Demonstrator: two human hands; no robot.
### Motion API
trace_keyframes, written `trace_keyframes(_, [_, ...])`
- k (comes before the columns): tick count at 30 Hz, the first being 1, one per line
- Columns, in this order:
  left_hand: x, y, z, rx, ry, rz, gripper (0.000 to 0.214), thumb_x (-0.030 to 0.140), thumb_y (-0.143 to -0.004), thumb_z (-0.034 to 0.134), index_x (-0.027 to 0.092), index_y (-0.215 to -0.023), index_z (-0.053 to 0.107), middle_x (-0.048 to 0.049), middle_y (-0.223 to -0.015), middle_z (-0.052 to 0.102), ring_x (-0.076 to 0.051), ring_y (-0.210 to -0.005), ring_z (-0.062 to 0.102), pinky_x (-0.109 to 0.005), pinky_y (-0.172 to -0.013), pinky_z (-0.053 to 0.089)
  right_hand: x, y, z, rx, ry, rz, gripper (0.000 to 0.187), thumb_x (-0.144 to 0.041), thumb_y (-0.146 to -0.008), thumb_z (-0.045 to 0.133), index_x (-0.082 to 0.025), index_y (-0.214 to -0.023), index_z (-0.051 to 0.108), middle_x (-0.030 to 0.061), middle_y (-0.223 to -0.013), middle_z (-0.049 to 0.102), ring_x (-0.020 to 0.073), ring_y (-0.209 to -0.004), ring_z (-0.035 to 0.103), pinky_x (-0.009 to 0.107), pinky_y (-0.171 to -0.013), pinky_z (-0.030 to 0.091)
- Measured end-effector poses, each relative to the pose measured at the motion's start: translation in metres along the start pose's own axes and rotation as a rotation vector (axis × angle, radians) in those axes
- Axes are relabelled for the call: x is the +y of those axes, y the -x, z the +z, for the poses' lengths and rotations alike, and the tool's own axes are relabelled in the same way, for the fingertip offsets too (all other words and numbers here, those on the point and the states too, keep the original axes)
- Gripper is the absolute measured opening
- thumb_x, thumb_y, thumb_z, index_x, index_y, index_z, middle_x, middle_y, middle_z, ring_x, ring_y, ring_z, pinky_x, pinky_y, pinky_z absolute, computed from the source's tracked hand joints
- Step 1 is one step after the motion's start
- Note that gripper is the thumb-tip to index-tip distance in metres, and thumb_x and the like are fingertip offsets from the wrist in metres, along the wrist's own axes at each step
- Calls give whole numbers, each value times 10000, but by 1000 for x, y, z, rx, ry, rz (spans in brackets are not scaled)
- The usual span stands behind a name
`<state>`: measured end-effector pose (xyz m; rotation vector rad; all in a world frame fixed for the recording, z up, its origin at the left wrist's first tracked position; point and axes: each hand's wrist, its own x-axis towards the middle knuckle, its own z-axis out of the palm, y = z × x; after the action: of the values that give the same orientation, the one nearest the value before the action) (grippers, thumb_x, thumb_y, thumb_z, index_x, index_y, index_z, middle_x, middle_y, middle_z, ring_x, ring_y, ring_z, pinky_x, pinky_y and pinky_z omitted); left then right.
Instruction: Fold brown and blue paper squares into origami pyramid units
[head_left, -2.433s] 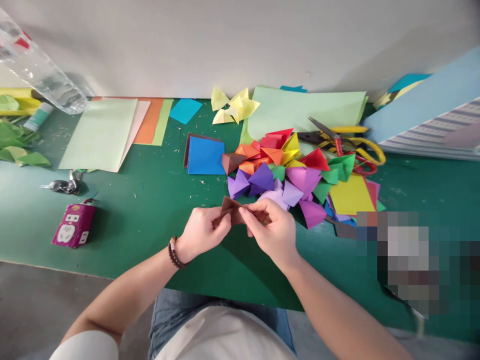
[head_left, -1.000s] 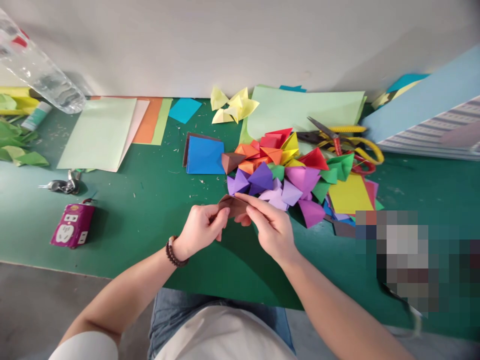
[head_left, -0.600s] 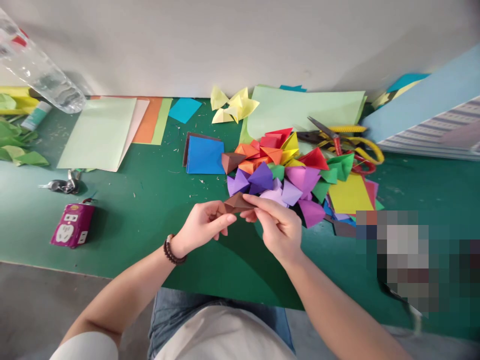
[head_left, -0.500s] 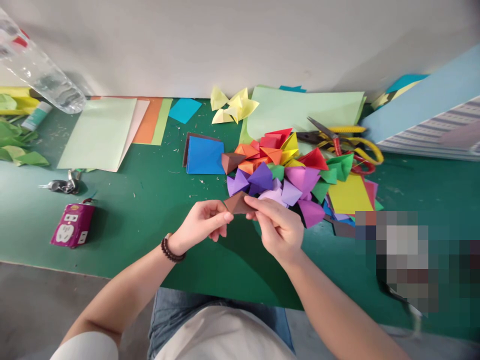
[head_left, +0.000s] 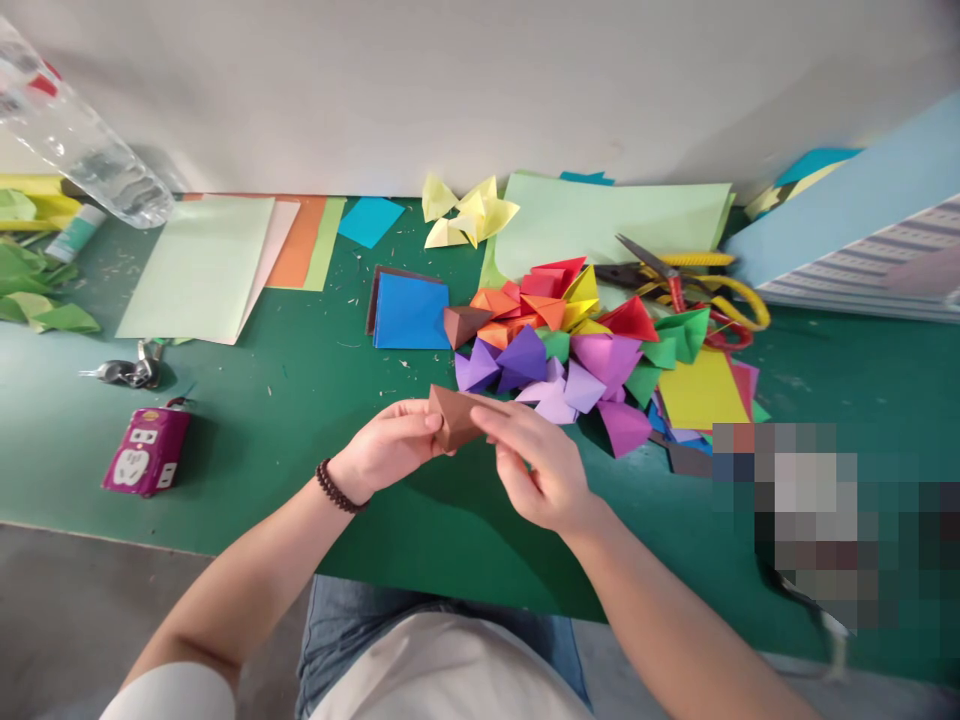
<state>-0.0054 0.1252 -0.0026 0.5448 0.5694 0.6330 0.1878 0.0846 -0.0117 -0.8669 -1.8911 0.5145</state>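
Note:
A brown folded paper piece [head_left: 454,418] is held above the near part of the green table. My left hand [head_left: 394,445] pinches its left side, thumb on the front face and fingers behind. At its right edge, the fingertips of my right hand [head_left: 541,460] grip the paper between thumb and index finger. Just beyond my hands lies a heap of folded paper pieces [head_left: 525,358] in purple, orange, red, yellow, green and one brown. Left of the heap, blue square sheets [head_left: 411,312] rest on darker ones.
Scissors [head_left: 675,280] lie behind the heap near a light blue box [head_left: 847,230]. Pale yellow folded pieces [head_left: 472,212] sit by the wall. To the left are paper sheets [head_left: 199,270], a plastic bottle [head_left: 112,165], keys [head_left: 131,370] and a purple box-shaped item [head_left: 146,450].
The brown paper piece has moved slightly left and turned, showing more of its faces. My right hand has shifted left and its hold has moved along the paper's edge.

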Motion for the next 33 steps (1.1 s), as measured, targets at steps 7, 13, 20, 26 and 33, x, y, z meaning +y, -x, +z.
trace_keyframes(7, [-2,1,6,4,-93,37,316,400,-691,820,147,-868,756,-65,-892,712,-179,-868,624,-283,-828,432,-5,0,6,114,-241,381,363,-233,-882,627,-291,-1239,601,57,-1112,673,210,-981,655,342,-778,591])
trace_keyframes(13, [-5,1,1,-65,-59,28,254,393,-689,813,159,-762,747,-28,-721,655,-139,-710,578,-275,-747,438,-6,-6,7,99,-189,317,253,-210,-882,634,-305,-1113,674,55,-1056,644,197,-931,642,332,-697,592])
trace_keyframes(20, [-3,1,6,-82,-129,31,255,364,-691,817,127,-681,725,-62,-746,671,-162,-756,610,-283,-774,456,-8,-8,0,134,-27,180,197,-171,-846,672,-297,-992,714,60,-1159,585,185,-926,621,366,-762,558])
trace_keyframes(26, [-7,0,6,-19,-189,39,271,400,-690,807,141,-702,729,-50,-712,654,-160,-732,595,-284,-737,451,-7,-9,1,129,25,160,155,-165,-854,655,-290,-922,716,61,-1130,608,209,-986,618,372,-758,556])
trace_keyframes(33, [-4,-1,9,-72,-253,93,294,387,-677,798,141,-554,691,-57,-777,634,-152,-747,541,-272,-703,415,-9,-10,4,114,24,162,128,-188,-877,632,-285,-914,705,58,-1072,635,200,-937,628,360,-720,556])
